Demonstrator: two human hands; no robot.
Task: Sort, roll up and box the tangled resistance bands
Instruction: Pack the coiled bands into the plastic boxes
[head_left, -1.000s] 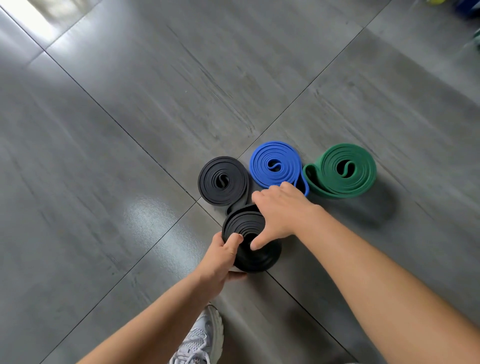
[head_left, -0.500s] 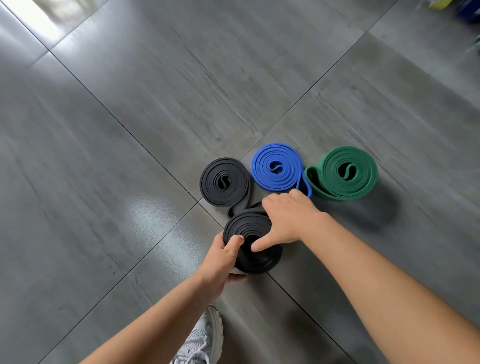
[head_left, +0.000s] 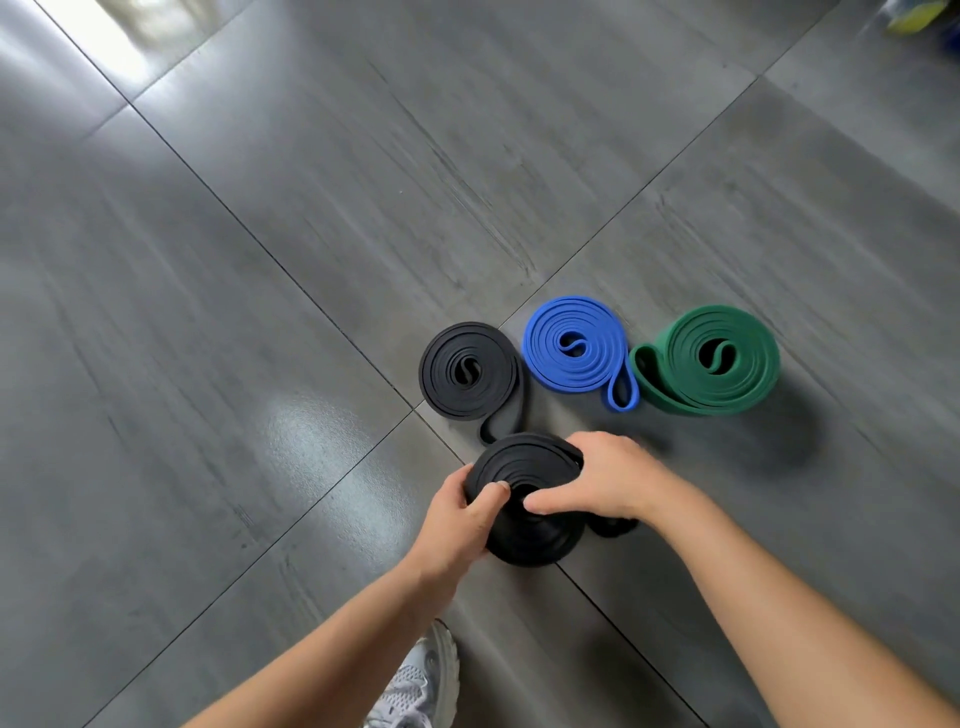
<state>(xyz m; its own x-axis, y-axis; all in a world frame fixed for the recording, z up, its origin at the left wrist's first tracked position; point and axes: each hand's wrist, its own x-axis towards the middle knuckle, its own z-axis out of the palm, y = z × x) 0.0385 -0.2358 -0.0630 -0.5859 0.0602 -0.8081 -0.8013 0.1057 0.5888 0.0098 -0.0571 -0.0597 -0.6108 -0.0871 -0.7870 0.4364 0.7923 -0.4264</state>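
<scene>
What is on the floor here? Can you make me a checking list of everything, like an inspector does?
Surface: grey tiled floor, glossy, with dark joint lines.
Job's things: three rolls lie flat in a row: black rolled band, blue rolled band, green rolled band. A fourth, the held black roll, is nearest the person. No box seen.
Clutter: nothing seen.
Grippers: left hand and right hand both grip the held black roll, thumbs on top.
Cables: nothing seen.
Surroundings: white sneaker at the bottom edge; blurry yellow and blue things in the top right corner.
</scene>
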